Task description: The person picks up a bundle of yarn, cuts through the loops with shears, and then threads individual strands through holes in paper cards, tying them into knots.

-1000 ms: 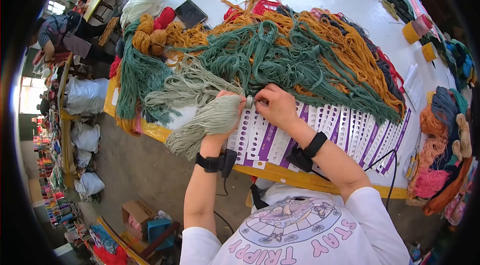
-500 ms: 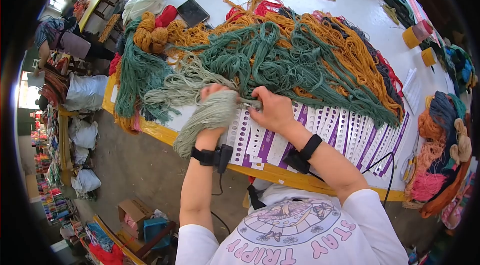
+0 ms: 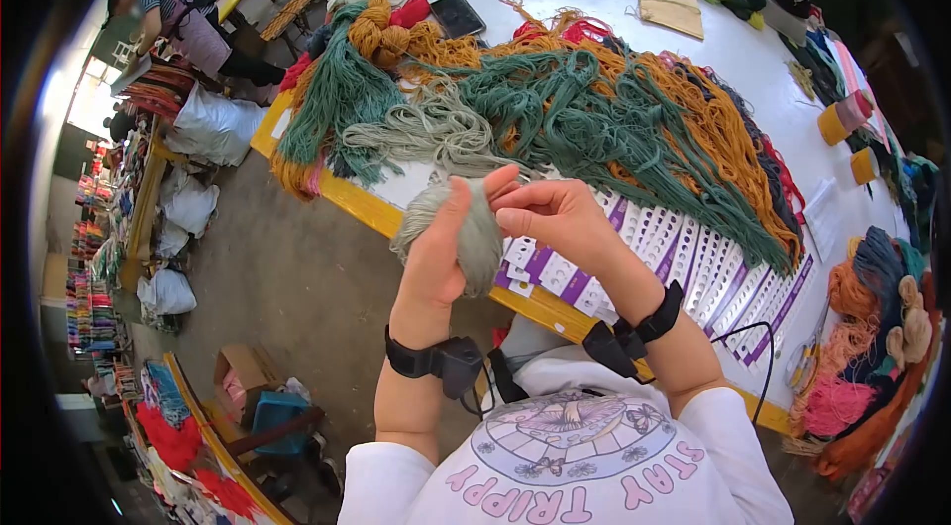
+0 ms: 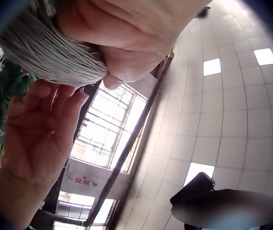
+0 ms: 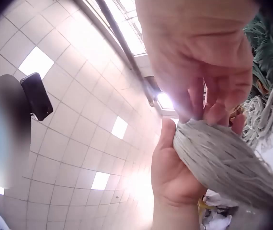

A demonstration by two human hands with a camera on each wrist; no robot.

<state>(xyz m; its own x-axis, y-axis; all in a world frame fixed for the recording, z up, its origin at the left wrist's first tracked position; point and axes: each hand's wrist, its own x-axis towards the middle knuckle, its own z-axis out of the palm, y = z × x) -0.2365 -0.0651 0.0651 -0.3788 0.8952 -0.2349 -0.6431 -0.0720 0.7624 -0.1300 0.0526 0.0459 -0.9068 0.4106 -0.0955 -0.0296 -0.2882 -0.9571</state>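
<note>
A bundle of pale grey-green yarn [image 3: 480, 246] lies across my left hand [image 3: 436, 246], which grips it above the table's front edge. My right hand [image 3: 565, 216] is at the bundle's upper end, thumb and fingers pinching at the yarn there. In the right wrist view the strands [image 5: 223, 158] fan out from those fingertips, and the left palm supports them from below. The left wrist view shows the wound strands [image 4: 55, 57] close up. Loose pale yarn [image 3: 426, 134] lies on the table beyond the left hand, beside tangled dark green yarn [image 3: 575, 104].
Orange yarn [image 3: 703, 144] spreads behind the green heap. Punched white and purple cards [image 3: 659, 238] line the front edge. Farther back lie a dark flat device [image 3: 458, 16] and a brown board [image 3: 669, 5]. Tape rolls [image 3: 835, 124] stand at right. Another person [image 3: 188, 25] is at far left.
Both hands have lifted the pale bundle toward the body, off the cards. The left hand has turned, with its thumb now upright. The head view has shifted left.
</note>
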